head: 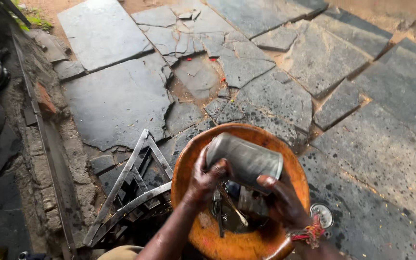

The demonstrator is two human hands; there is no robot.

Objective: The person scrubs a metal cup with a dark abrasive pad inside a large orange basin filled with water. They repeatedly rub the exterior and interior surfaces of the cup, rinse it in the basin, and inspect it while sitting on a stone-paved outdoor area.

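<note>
In the lower middle of the frame both hands hold a grey metal cylinder (244, 160) over an orange basin (246, 243). The left hand (203, 180) clamps its grip on the cylinder's left end, fingers curled over the rim. The right hand (281, 200) grips the lower right side, thumb pressed on the metal; a red thread band (308, 234) wraps that wrist. The cylinder lies tilted, its left end higher in the frame and its open right end pointing toward the right.

Inside the basin, under the cylinder, sit dark wet metal parts (232, 212) in murky liquid; what they are cannot be told. The basin's rim is worn and stained.

Just right of the basin, at the lower right, a small round metal lid (322, 214) lies on the floor. Left of the basin, at the lower left, a frame of angle-iron bars (130, 190) rests on the ground, touching or nearly touching the basin's edge.

The floor (116, 96) is dark cracked stone slabs with red earth in the gaps. A concrete kerb (49, 144) runs down the left edge.
</note>
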